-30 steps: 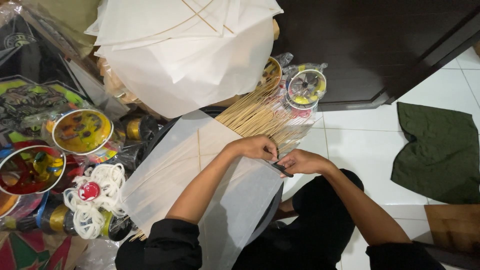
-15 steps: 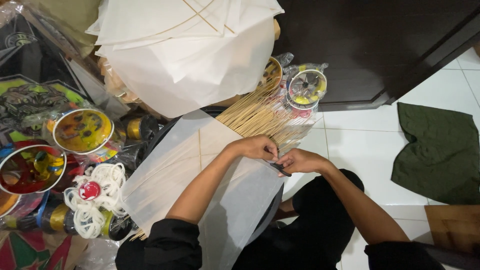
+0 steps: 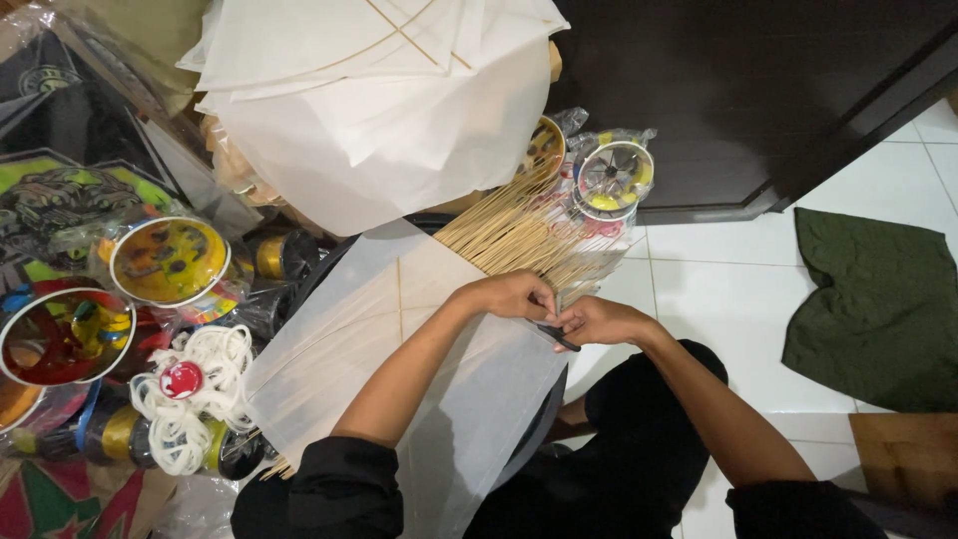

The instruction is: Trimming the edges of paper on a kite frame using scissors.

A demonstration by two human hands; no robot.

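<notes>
A thin white paper kite sheet (image 3: 329,349) with a bamboo spine lies across my lap. At its right corner my left hand (image 3: 514,295) pinches the paper edge. Beside it, touching, my right hand (image 3: 594,321) grips a small dark tool (image 3: 556,337) against the same corner; what kind of tool it is I cannot tell. Just beyond both hands lies a bundle of thin bamboo sticks (image 3: 509,228).
A stack of finished white kites (image 3: 379,90) sits above. Spools of kite string (image 3: 170,262) and a white string coil (image 3: 190,389) crowd the left. A wrapped reel (image 3: 614,175) lies by a dark wooden door (image 3: 758,90). A green cloth (image 3: 878,294) lies on white tiles.
</notes>
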